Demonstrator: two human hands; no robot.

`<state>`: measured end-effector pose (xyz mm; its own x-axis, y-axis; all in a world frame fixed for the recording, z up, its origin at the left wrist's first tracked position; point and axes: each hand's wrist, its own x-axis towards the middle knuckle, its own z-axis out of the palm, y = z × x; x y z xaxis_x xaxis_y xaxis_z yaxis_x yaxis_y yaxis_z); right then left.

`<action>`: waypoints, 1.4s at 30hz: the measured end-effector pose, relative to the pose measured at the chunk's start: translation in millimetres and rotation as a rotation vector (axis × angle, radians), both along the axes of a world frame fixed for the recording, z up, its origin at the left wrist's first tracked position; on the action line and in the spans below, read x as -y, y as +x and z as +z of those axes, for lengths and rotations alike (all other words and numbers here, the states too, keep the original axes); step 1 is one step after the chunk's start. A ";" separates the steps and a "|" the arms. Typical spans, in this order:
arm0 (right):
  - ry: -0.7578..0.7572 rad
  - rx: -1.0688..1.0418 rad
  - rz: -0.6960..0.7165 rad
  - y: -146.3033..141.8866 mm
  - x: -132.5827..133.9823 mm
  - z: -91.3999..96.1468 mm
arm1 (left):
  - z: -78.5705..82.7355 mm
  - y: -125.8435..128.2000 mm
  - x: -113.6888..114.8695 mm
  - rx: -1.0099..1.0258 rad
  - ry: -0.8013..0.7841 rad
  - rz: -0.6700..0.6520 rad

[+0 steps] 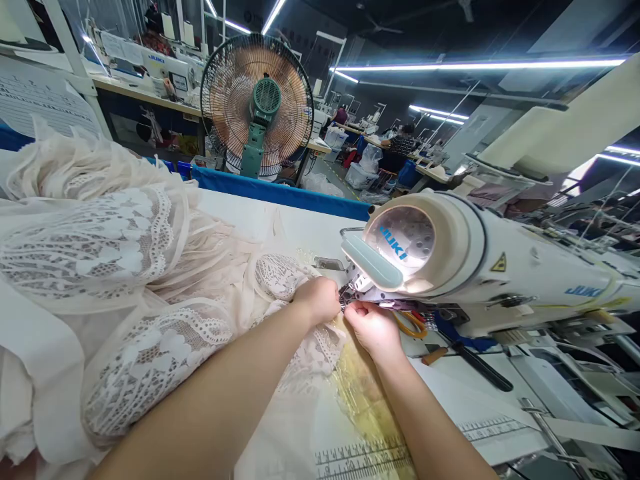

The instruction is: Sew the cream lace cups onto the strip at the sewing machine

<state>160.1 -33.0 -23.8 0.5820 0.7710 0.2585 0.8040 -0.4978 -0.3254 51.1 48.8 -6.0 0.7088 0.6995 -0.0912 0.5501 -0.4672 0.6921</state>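
Observation:
Both of my hands are at the needle area of a white JUKI sewing machine [440, 247]. My left hand [319, 300] is closed, its fingertips pinching the edge of a white lace bra [280, 275] just left of the presser foot [349, 291]. On the other side of the foot, my right hand [373, 325] pinches too, thumb and finger together; what lies between them is too small to make out. Part of the bra spreads below my left wrist, over a yellowish clear plastic sheet [363, 387].
A big pile of cream lace bras [110, 240] covers the table's left side. Orange-handled scissors [413, 325] and a black-handled tool [480, 363] lie right of my hand. A printed ruler [363, 460] runs along the front. Beyond the table stands a large fan [257, 107].

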 end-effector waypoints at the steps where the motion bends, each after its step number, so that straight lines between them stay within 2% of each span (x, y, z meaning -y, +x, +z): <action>1: -0.011 -0.018 -0.008 -0.2 0.0 0.1 | -0.5 0.0 0.0 0.002 0.002 0.001; 8: -0.083 -0.120 -0.084 -3.9 -0.7 4.6 | -1.1 -0.3 0.8 0.013 0.014 0.007; 15: -0.081 -0.146 -0.122 -8.0 -1.4 8.0 | -1.7 0.4 0.0 0.016 0.011 -0.002; 42: -0.011 -0.118 -0.118 -7.4 1.3 -1.3 | -7.2 2.1 -1.9 0.040 -0.010 -0.002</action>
<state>152.7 -34.3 -25.1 0.6941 0.6983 0.1749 0.6966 -0.5903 -0.4079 53.2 50.7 -13.2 0.7135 0.6972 -0.0695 0.5209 -0.4615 0.7181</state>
